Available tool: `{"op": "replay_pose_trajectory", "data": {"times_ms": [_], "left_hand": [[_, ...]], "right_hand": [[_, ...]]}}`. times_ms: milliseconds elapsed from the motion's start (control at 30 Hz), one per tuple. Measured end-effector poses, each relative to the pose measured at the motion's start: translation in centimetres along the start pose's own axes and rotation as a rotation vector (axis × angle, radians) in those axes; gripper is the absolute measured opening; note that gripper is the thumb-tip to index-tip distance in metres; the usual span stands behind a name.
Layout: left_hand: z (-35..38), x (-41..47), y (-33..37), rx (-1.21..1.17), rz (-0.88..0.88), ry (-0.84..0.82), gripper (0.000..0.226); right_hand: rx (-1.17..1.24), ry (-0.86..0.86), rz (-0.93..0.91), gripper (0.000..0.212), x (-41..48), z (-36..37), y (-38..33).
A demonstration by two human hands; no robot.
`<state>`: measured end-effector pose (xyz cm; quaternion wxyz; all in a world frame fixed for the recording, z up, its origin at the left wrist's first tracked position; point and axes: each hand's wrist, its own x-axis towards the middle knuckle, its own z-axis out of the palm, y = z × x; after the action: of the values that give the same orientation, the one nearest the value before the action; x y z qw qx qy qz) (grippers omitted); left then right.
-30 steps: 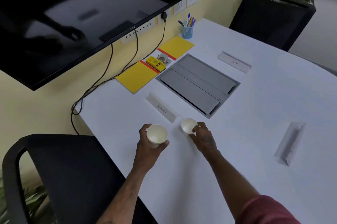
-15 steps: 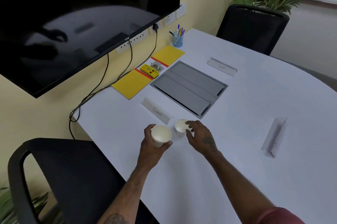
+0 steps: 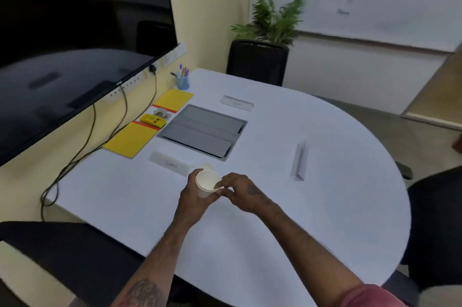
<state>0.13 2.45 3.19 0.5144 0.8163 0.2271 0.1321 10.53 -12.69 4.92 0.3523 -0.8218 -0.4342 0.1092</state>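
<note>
My left hand (image 3: 191,198) grips a white paper cup (image 3: 207,181) from the side and holds it tilted just above the white table (image 3: 287,206). With thumb and fingers, my right hand (image 3: 241,191) pinches that cup's near rim. A second white paper cup (image 3: 206,166) stands on the table just behind the held one, partly hidden by it and touched by neither hand.
A name card (image 3: 170,163) lies left of the cups, another (image 3: 298,161) to the right, a third (image 3: 237,102) farther back. A grey cable box (image 3: 202,131), yellow notepads (image 3: 130,139), a pen holder (image 3: 183,82) and black chairs (image 3: 257,62) surround the table.
My right hand let go of the second cup, which now stands on the table, and moved onto the rim of the cup in my left hand. The view swung right.
</note>
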Motion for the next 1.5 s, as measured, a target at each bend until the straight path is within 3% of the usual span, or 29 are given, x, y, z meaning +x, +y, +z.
{"op": "replay_pose_trajectory", "data": {"times_ms": [567, 933, 1133, 1300, 1500], "left_hand": [[14.8, 1.8, 7.7, -0.031, 0.063, -0.245, 0.073], [26.3, 7.7, 10.4, -0.036, -0.056, -0.084, 0.081], [30.0, 9.7, 10.2, -0.045, -0.139, -0.018, 0.082], [31.6, 11.6, 8.8, -0.032, -0.182, 0.008, 0.082], [32.8, 13.7, 7.7, -0.018, -0.221, 0.018, 0.083]], "right_hand": [[-0.01, 0.254, 0.249, 0.02, -7.6, -15.6, 8.3], [-0.033, 0.377, 0.346, 0.017, -5.1, -25.6, 25.9], [0.014, 0.319, 0.549, 0.046, -1.1, -26.6, 34.7], [-0.034, 0.305, 0.589, 0.021, 2.3, -26.1, 40.3], [0.007, 0.362, 0.588, 0.014, 5.3, -25.1, 44.6]]}}
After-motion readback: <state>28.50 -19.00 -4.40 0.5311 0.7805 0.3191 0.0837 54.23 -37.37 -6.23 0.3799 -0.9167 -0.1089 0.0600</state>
